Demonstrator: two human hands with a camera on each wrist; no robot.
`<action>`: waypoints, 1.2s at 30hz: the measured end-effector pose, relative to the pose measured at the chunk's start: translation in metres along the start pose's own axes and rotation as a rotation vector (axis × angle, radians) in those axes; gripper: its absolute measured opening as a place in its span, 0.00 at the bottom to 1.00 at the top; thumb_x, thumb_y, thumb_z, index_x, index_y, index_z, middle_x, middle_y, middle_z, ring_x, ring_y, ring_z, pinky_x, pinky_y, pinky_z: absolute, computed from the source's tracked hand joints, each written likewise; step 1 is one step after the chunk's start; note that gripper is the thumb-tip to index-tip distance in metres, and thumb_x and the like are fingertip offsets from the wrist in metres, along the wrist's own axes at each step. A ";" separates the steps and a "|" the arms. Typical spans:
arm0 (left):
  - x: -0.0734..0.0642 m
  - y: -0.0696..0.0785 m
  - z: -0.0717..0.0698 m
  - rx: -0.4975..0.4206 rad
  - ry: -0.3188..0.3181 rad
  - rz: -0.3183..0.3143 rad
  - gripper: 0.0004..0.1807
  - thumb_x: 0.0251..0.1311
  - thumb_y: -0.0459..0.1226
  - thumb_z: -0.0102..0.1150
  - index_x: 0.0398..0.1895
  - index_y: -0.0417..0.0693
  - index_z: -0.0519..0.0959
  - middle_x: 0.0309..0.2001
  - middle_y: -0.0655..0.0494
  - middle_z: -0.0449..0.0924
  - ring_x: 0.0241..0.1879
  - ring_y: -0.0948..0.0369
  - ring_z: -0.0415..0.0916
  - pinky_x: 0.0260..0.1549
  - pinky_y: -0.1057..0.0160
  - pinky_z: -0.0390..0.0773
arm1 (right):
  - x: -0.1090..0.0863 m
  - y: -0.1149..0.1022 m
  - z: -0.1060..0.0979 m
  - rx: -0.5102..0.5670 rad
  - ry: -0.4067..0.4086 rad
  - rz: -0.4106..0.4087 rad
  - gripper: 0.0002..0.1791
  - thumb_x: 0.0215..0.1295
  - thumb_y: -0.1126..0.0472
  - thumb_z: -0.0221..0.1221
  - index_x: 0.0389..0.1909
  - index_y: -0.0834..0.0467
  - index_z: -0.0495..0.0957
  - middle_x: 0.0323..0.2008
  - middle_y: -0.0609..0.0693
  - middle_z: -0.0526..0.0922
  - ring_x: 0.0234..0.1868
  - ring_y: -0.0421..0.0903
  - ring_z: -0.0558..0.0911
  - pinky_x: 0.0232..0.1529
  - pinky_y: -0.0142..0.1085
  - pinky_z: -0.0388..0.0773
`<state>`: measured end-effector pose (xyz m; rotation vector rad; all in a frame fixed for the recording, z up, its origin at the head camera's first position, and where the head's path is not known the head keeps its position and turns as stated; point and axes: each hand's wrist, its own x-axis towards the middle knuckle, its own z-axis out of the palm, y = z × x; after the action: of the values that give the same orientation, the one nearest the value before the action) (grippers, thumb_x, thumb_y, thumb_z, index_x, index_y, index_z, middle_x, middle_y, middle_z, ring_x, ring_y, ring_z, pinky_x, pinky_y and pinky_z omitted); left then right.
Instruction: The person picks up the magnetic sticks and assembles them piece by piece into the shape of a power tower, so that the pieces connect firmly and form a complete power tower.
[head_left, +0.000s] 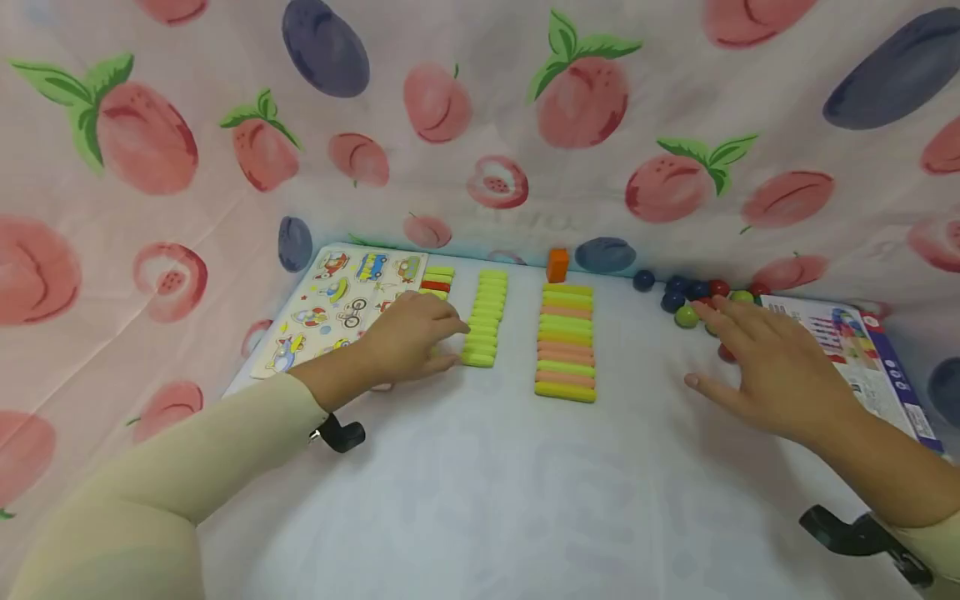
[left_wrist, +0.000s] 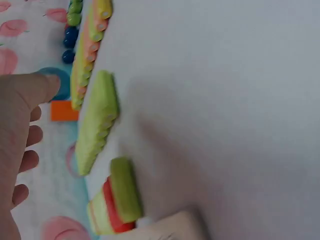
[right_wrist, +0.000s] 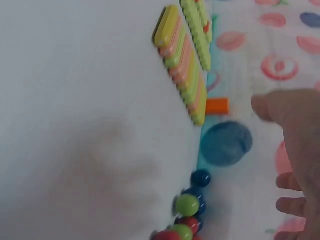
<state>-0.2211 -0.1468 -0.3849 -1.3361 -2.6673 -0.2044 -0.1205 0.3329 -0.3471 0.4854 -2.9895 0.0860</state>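
Observation:
My left hand (head_left: 412, 337) is over the left part of the table, thumb and fingers apart, holding nothing. Its fingertips overlap the edge of a column of lime-green sticks (head_left: 489, 312) in the head view. Partly behind that hand lies a shorter group with green sticks and a red stick (head_left: 436, 286). A longer column of yellow, peach and green sticks (head_left: 566, 343) runs down the middle. On the right, my right hand (head_left: 787, 375) is spread above several small balls in blue, green and red, such as a green ball (head_left: 686, 316); nothing is in its grasp.
An orange block (head_left: 557, 265) stands at the back by the fruit-print cloth (head_left: 502, 108). At the left is a board with vehicle pictures (head_left: 311, 317), partly under the left arm. A printed box or booklet (head_left: 892, 367) lies at the right, behind the right hand.

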 end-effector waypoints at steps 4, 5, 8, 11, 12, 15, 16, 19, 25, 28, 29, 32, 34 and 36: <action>0.003 0.009 0.022 -0.017 -0.001 -0.029 0.17 0.66 0.45 0.72 0.55 0.51 0.88 0.49 0.56 0.87 0.53 0.54 0.82 0.55 0.49 0.76 | 0.001 0.025 0.013 0.041 -0.044 0.119 0.42 0.66 0.44 0.73 0.73 0.62 0.72 0.67 0.72 0.73 0.66 0.76 0.70 0.58 0.77 0.70; 0.004 0.011 0.026 -0.020 0.004 -0.033 0.15 0.67 0.44 0.72 0.54 0.52 0.89 0.48 0.57 0.87 0.52 0.54 0.82 0.54 0.49 0.76 | 0.001 0.032 0.015 0.042 -0.057 0.149 0.40 0.67 0.45 0.72 0.71 0.63 0.73 0.65 0.73 0.74 0.65 0.76 0.72 0.56 0.77 0.71; 0.006 0.015 0.036 -0.024 0.035 -0.036 0.12 0.66 0.42 0.73 0.51 0.53 0.90 0.44 0.58 0.87 0.48 0.55 0.82 0.50 0.51 0.77 | 0.002 0.055 0.027 0.061 -0.079 0.200 0.36 0.69 0.48 0.71 0.68 0.66 0.75 0.63 0.75 0.75 0.63 0.78 0.73 0.53 0.77 0.72; 0.006 0.016 0.043 -0.019 0.056 -0.044 0.09 0.65 0.40 0.74 0.48 0.55 0.91 0.41 0.60 0.86 0.44 0.56 0.81 0.46 0.53 0.77 | 0.006 0.070 0.042 0.103 -0.085 0.223 0.34 0.70 0.51 0.70 0.69 0.66 0.74 0.63 0.76 0.74 0.63 0.79 0.71 0.55 0.78 0.69; 0.006 0.017 0.044 -0.020 0.055 -0.052 0.09 0.66 0.40 0.74 0.48 0.56 0.91 0.40 0.60 0.86 0.44 0.56 0.80 0.45 0.53 0.76 | 0.008 0.073 0.047 0.118 -0.085 0.229 0.34 0.70 0.52 0.70 0.69 0.66 0.74 0.63 0.76 0.74 0.63 0.79 0.71 0.56 0.78 0.69; 0.005 0.018 0.048 -0.027 0.041 -0.073 0.10 0.65 0.39 0.74 0.48 0.56 0.91 0.42 0.60 0.84 0.45 0.56 0.79 0.46 0.54 0.75 | 0.012 0.079 0.061 0.115 -0.080 0.240 0.33 0.68 0.54 0.70 0.67 0.69 0.75 0.61 0.76 0.76 0.60 0.78 0.73 0.56 0.78 0.68; 0.005 0.019 0.049 -0.030 0.038 -0.077 0.10 0.65 0.39 0.74 0.48 0.56 0.90 0.42 0.60 0.84 0.45 0.56 0.79 0.47 0.54 0.75 | 0.013 0.080 0.065 0.105 -0.077 0.244 0.33 0.66 0.55 0.71 0.66 0.70 0.75 0.60 0.76 0.77 0.59 0.78 0.74 0.55 0.77 0.68; 0.005 0.022 0.050 -0.038 0.022 -0.089 0.09 0.66 0.38 0.74 0.48 0.54 0.89 0.45 0.59 0.84 0.48 0.56 0.78 0.49 0.55 0.75 | 0.015 0.082 0.072 0.059 -0.059 0.247 0.30 0.63 0.57 0.72 0.59 0.70 0.78 0.52 0.73 0.81 0.50 0.74 0.77 0.48 0.73 0.71; 0.004 0.030 0.052 -0.053 -0.047 -0.109 0.08 0.66 0.39 0.71 0.47 0.56 0.87 0.40 0.65 0.84 0.43 0.61 0.76 0.47 0.59 0.73 | 0.016 0.077 0.075 0.061 -0.038 0.258 0.23 0.60 0.58 0.73 0.50 0.67 0.78 0.36 0.62 0.83 0.37 0.63 0.78 0.36 0.61 0.73; 0.002 0.043 0.054 -0.101 -0.084 -0.075 0.10 0.65 0.39 0.70 0.49 0.57 0.87 0.40 0.66 0.84 0.43 0.62 0.76 0.46 0.60 0.74 | 0.009 0.061 0.077 0.137 -0.061 0.220 0.24 0.61 0.55 0.72 0.52 0.64 0.80 0.37 0.58 0.85 0.38 0.58 0.80 0.36 0.57 0.77; 0.001 0.048 0.055 -0.120 -0.089 -0.050 0.11 0.65 0.39 0.70 0.50 0.57 0.88 0.41 0.66 0.85 0.43 0.62 0.77 0.46 0.60 0.74 | 0.005 0.052 0.077 0.176 -0.076 0.197 0.24 0.62 0.54 0.73 0.53 0.64 0.80 0.39 0.57 0.86 0.39 0.57 0.81 0.38 0.56 0.79; -0.002 0.068 0.057 -0.171 -0.101 0.015 0.12 0.66 0.39 0.70 0.52 0.57 0.89 0.43 0.65 0.85 0.45 0.62 0.79 0.47 0.60 0.76 | -0.011 0.015 0.083 0.255 -0.087 0.093 0.25 0.63 0.51 0.74 0.57 0.57 0.82 0.46 0.52 0.88 0.46 0.52 0.83 0.46 0.54 0.82; -0.002 0.081 0.057 -0.192 -0.098 0.047 0.11 0.66 0.39 0.70 0.51 0.57 0.89 0.43 0.64 0.85 0.44 0.62 0.78 0.46 0.61 0.75 | -0.022 -0.014 0.087 0.308 -0.086 0.033 0.23 0.63 0.50 0.75 0.57 0.51 0.84 0.48 0.45 0.88 0.48 0.46 0.82 0.48 0.51 0.82; 0.001 0.093 0.058 -0.211 -0.099 0.064 0.11 0.67 0.40 0.70 0.51 0.57 0.89 0.42 0.65 0.84 0.43 0.64 0.77 0.45 0.62 0.74 | -0.029 -0.041 0.092 0.349 -0.069 -0.007 0.22 0.62 0.49 0.77 0.55 0.46 0.85 0.48 0.38 0.87 0.47 0.40 0.81 0.49 0.48 0.81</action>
<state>-0.1509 -0.0796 -0.4363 -1.5270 -2.7420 -0.4334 -0.0890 0.2963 -0.4403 0.5404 -3.0479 0.6089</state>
